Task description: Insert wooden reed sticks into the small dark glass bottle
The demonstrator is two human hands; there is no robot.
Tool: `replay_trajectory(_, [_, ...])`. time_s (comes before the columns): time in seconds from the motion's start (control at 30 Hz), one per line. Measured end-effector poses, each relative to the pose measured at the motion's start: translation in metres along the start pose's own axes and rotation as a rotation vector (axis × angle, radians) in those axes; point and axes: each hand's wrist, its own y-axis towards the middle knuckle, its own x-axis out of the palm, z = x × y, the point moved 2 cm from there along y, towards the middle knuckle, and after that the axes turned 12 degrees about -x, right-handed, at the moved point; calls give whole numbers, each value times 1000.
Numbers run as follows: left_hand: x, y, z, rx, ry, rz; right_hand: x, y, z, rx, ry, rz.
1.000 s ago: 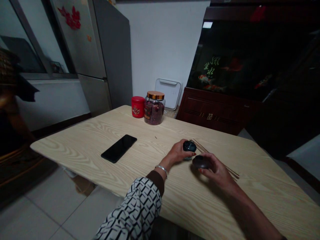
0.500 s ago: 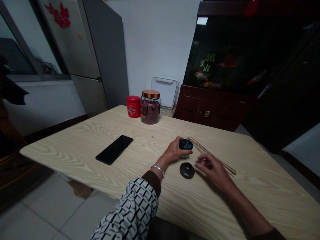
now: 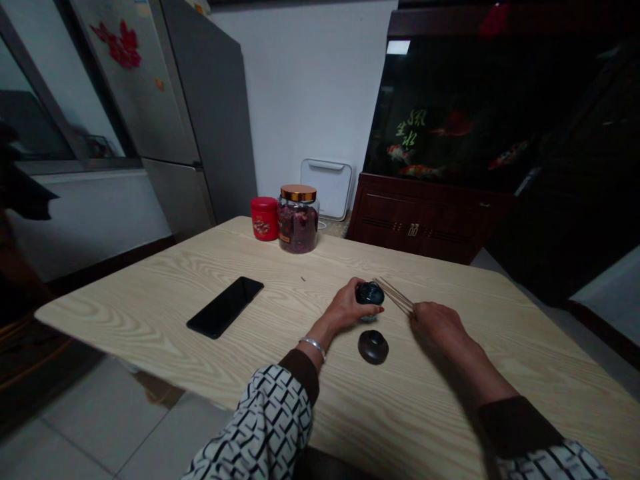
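**Left hand [image 3: 349,307] grips the pot, right hand [image 3: 437,323] covers the sticks**

The left hand is closed around a small dark pot [image 3: 371,293], thumb and fingers wrapped about its sides. The pot stands upright on the wooden table [image 3: 150,293], with its open top facing up. A silver bracelet [image 3: 313,344] sits on that wrist. The right hand lies palm down just beside the pot, over the near end of a loose bundle of thin sticks [image 3: 394,296]. Its fingers are curled downward, but whether they actually pinch a stick cannot be told from this view. The free ends of the sticks fan out towards the pot and nearly touch it.

A dark round lid [image 3: 373,347] rests on the table close in front of both hands and apart from the pot.

Farther off lie a black phone [image 3: 225,307], and at the far edge a glass jar [image 3: 298,220] with a copper cap, touching a red tin [image 3: 264,218].

The sticks look thin and brittle. Pressure from the flat of the right hand could probably snap them, and a sideways drag could scatter the bundle. The lid sits right under the wrists, so a careless forearm could knock it and send it rolling off the near edge. The pot is small and held from one side only, so a push from the stick tips might tip it. The dim light makes fine placement harder to judge.
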Motion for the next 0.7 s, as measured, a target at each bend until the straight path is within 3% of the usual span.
replay_trajectory(0.1, [0, 0, -1, 2, 7, 1, -6, 7, 5, 3, 29, -6])
replay_trajectory(0.17, [0, 0, -2, -1, 15, 5, -12, 11, 11, 9, 168, 54])
replay_trajectory(0.3, [0, 1, -4, -13, 17, 1, -33, 16, 17, -13, 838, 367])
replay_trajectory(0.43, [0, 0, -1, -31, 16, -5, -60, 22, 0, -14, 1408, 735])
replay_trajectory(0.57, [-2, -3, 3, -17, 12, -6, -75, 35, -20, -59, 1559, 1045])
replay_trajectory(0.7, [-2, -4, 6, -12, 19, -4, -76, 45, -28, -53, 1555, 1146])
